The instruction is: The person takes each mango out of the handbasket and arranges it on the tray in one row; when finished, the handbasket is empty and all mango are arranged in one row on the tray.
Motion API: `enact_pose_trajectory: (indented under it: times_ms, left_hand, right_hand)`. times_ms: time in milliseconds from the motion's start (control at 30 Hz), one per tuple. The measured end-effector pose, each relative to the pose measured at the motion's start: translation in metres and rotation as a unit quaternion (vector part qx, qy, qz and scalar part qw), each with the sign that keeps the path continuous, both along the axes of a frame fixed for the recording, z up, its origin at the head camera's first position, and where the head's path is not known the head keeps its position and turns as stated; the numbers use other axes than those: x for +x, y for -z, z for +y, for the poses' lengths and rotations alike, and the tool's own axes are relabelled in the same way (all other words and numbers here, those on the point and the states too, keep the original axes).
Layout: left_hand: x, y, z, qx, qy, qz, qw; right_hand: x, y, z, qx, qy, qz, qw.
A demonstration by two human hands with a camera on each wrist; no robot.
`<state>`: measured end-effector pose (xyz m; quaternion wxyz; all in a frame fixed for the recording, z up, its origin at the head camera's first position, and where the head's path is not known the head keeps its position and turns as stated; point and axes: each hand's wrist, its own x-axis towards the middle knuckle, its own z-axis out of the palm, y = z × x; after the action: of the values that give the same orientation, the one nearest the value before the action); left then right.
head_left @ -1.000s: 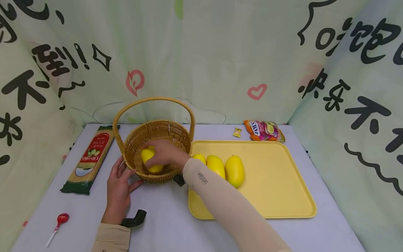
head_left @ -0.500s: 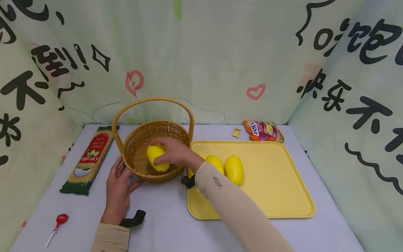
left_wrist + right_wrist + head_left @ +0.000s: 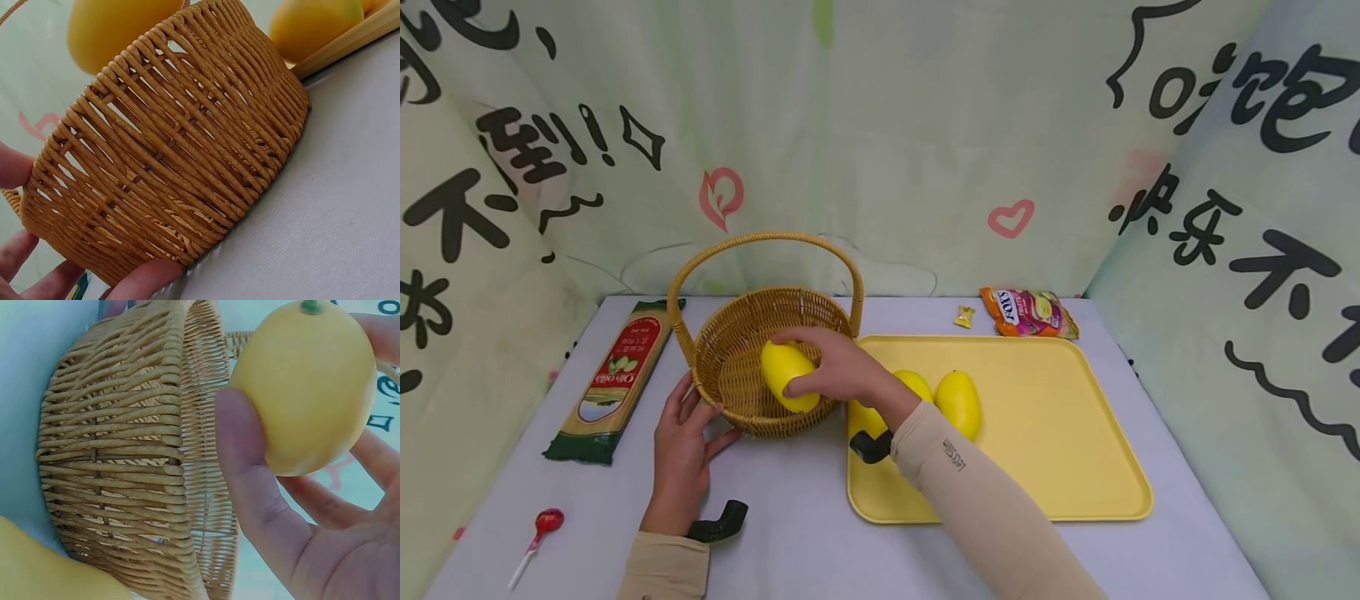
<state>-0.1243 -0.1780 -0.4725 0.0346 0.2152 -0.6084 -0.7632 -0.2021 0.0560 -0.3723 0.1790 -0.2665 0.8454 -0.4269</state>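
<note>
My right hand (image 3: 842, 367) holds a yellow mango (image 3: 786, 377) between thumb and fingers. In the right wrist view the mango (image 3: 306, 387) shows a green stem end, and the thumb lies along its side. It is raised above the rim of the wicker basket (image 3: 730, 333), as the left wrist view also shows. My left hand (image 3: 681, 458) holds the basket's left front side, with the thumb low on the wall (image 3: 162, 156) and fingers at the rim. More yellow mangoes (image 3: 958, 404) lie on the yellow tray (image 3: 1052, 442), partly hidden by my right forearm.
A green and tan packet (image 3: 613, 379) lies left of the basket. A red lollipop (image 3: 548, 522) lies at the front left. A small yellow candy (image 3: 964, 316) and an orange and purple candy bag (image 3: 1030, 313) lie behind the tray. Printed curtains (image 3: 910, 167) surround the table.
My right hand has lifted the mango from inside the basket and drawn it right, toward the basket's right front rim. My left hand has stayed on the basket.
</note>
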Motion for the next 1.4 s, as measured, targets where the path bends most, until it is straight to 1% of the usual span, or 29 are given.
enact_pose_trajectory:
  times_ms: [200, 433, 667, 767, 867, 1167, 1300, 1400]
  left_hand:
    - [0.0, 0.0, 0.0, -0.002, -0.003, 0.004, 1.0]
    - [0.0, 0.0, 0.001, -0.005, -0.005, 0.003, 1.0]
    - [0.0, 0.0, 0.0, -0.004, -0.002, 0.005, 1.0]
    - [0.0, 0.0, 0.0, -0.002, 0.0, 0.009, 1.0]
    - [0.0, 0.001, -0.001, -0.001, 0.001, 0.011, 0.9999]
    - [-0.001, 0.002, -0.001, 0.003, 0.002, 0.008, 1.0]
    - [-0.001, 0.003, -0.001, 0.001, 0.0, 0.005, 1.0]
    - [-0.001, 0.003, 0.0, -0.002, 0.0, 0.005, 1.0]
  right_hand:
    - [0.008, 0.0, 0.012, -0.026, 0.005, -0.013, 0.9996]
    - [0.012, 0.003, 0.027, -0.036, 0.03, -0.037, 0.9982]
    - [0.02, 0.002, 0.042, -0.032, 0.049, -0.028, 0.9979]
    - [0.024, 0.0, 0.049, -0.038, 0.055, -0.025, 0.9975]
    - [0.03, -0.001, 0.057, -0.049, 0.063, -0.032, 0.9963]
    - [0.042, 0.008, 0.085, -0.062, 0.094, -0.041, 0.9927]
    - [0.048, 0.012, 0.099, -0.071, 0.117, -0.061, 0.9887]
    - [0.053, 0.014, 0.11, -0.077, 0.128, -0.066, 0.9866]
